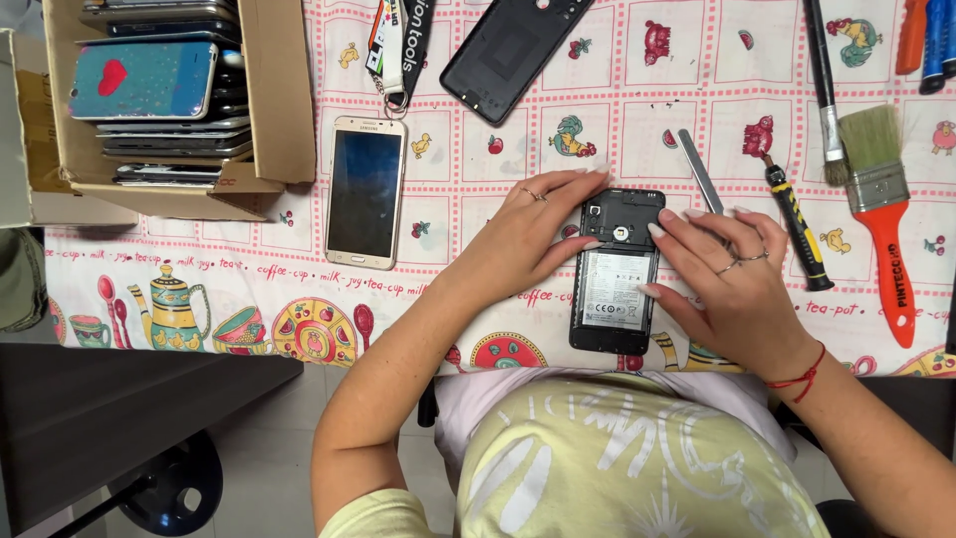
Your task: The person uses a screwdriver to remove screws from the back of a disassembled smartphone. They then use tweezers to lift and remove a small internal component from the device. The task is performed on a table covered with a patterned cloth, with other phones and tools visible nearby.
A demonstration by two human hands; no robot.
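Both hands, left hand [533, 229] and right hand [732, 279], steady opened phone [614, 284]

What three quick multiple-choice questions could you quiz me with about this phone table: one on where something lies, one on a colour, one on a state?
1. Where does the gold-framed phone lie?
A. Inside the cardboard box
B. On the cloth between the box and the hands
C. Under the paintbrush

2. What colour is the paintbrush handle?
A. Orange-red
B. Green
C. White

3. What state is the black phone under the hands in?
A. Sealed in wrapping
B. Screen up and lit
C. Back cover off, battery showing

Answers:
1. B: it rests flat on the patterned tablecloth, right of the cardboard box and apart from the left hand.
2. A: the handle below the metal band is orange-red.
3. C: the battery label and inner parts show between the left hand and the right hand, which touch its sides.
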